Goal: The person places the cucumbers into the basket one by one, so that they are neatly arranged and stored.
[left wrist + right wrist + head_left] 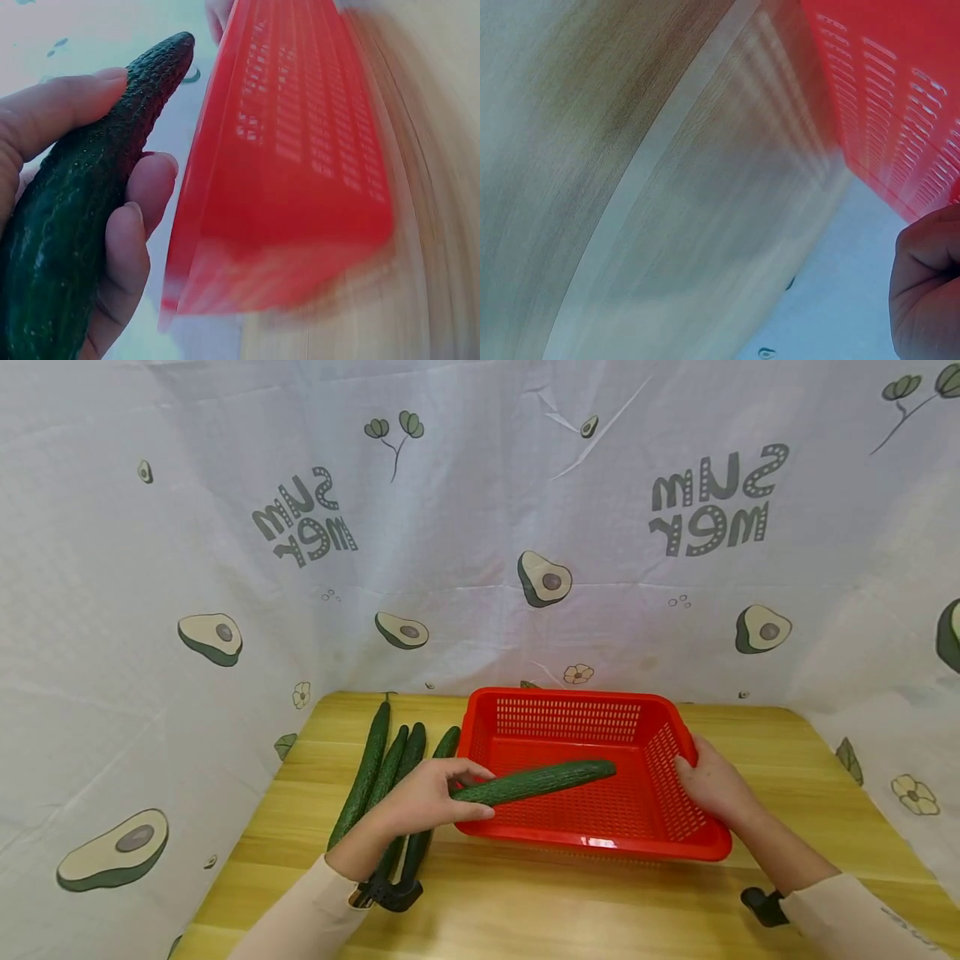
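Observation:
My left hand (435,795) grips a dark green cucumber (543,781) near one end, thumb on one side and fingers on the other. The cucumber points right, over the left part of a red plastic basket (592,842). In the left wrist view the cucumber (64,217) lies between thumb and fingers, beside the basket's slotted wall (300,150). On the basket's right rim, my right hand (712,781) holds on, thumb inside. The right wrist view shows that hand (930,292) at the edge of the basket wall (900,97).
Several more cucumbers (367,768) lie side by side on the wooden table (277,843), left of the basket and partly behind the left forearm. A white curtain (465,527) printed with avocados hangs along the back and sides of the table.

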{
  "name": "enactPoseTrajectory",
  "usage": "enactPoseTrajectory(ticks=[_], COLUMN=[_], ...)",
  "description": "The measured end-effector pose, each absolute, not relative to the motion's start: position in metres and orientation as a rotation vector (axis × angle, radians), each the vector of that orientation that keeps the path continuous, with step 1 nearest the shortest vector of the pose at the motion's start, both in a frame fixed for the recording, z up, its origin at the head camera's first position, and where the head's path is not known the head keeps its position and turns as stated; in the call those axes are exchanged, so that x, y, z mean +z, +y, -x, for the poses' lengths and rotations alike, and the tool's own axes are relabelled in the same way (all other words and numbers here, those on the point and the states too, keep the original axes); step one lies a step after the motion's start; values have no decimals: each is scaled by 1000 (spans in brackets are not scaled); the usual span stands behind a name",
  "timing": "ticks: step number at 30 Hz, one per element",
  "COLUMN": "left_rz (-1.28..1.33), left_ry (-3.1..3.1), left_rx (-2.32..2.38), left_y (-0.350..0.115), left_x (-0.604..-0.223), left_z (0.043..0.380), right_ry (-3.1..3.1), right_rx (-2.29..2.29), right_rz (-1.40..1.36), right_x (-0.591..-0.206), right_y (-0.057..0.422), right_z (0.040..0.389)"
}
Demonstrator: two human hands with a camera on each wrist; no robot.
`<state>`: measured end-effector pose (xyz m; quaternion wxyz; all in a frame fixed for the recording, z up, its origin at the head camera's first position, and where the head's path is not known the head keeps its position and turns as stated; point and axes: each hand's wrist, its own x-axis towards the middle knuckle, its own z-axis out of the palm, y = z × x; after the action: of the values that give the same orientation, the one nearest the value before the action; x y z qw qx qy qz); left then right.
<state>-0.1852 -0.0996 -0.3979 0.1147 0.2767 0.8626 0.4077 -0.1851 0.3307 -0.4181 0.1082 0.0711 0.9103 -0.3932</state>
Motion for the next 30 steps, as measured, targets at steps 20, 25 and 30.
enactPoseTrajectory(ticks=[20, 25, 30], left_rz=[-1143, -1178, -1130], left_ry=[2498, 2492, 2437], left_rx=[740, 632, 621], left_y=[-20, -5, 0], left_x=[-411, -419, -423], left_z=[206, 208, 210], right_ry=[2721, 2726, 2735], right_rx=[-1094, -1082, -1087], right_rz=[-209, -218, -208], right_x=[-419, -419, -419], right_y=[330, 329, 329], right_z=[184, 184, 185])
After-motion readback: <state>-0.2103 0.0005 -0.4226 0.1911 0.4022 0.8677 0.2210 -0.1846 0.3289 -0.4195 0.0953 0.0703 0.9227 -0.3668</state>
